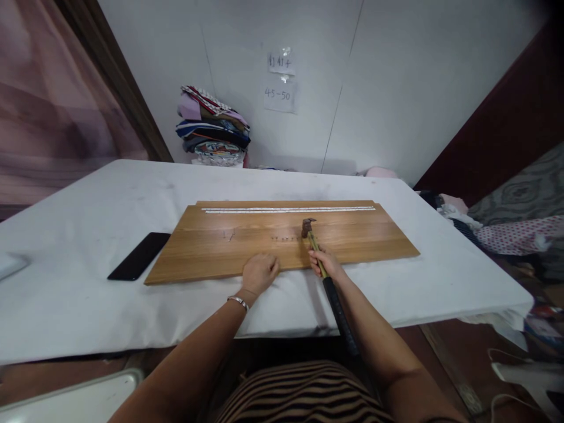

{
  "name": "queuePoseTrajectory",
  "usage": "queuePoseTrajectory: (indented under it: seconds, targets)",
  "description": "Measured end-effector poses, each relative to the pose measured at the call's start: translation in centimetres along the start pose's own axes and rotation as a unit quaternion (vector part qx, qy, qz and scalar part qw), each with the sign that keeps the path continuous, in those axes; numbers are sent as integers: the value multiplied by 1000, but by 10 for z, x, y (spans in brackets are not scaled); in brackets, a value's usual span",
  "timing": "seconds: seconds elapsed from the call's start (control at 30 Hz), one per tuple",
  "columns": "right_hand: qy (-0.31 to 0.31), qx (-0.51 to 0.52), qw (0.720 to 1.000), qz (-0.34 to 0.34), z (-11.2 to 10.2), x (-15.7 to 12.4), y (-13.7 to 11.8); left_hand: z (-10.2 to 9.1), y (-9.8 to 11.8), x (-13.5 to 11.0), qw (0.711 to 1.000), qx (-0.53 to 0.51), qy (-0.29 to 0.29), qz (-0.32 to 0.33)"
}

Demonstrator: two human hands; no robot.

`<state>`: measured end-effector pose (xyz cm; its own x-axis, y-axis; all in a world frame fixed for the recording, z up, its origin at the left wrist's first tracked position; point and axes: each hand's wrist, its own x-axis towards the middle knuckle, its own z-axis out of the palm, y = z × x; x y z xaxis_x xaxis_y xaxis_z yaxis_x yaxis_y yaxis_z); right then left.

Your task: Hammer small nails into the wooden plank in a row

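A long wooden board (352, 235) lies on the white-covered table (79, 294). My right hand (325, 262) is closed around the shaft of a hammer (308, 226), whose head rests on the board beside a short row of nails (284, 238). My left hand (259, 272) sits at the board's near edge with its fingers curled in; nothing shows in it. A metal ruler strip (288, 209) runs along the board's far side. Two more nails (229, 236) stand further left.
A black phone (140, 256) lies left of the board. Folded fabrics (214, 126) are stacked against the back wall under paper notes (281, 88). Cloth piles (506, 229) sit to the right beyond the table edge. A white tray (74, 399) is at lower left.
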<state>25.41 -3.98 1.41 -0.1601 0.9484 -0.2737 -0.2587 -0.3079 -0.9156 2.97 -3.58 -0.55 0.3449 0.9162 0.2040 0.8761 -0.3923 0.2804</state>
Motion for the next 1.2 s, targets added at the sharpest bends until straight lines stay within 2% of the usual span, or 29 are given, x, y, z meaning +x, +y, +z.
queuePoseTrajectory:
  seconds: [1.2]
  targets:
    - [14, -7, 1000, -10, 2, 0, -1, 0, 0, -1, 1000, -14, 1, -2]
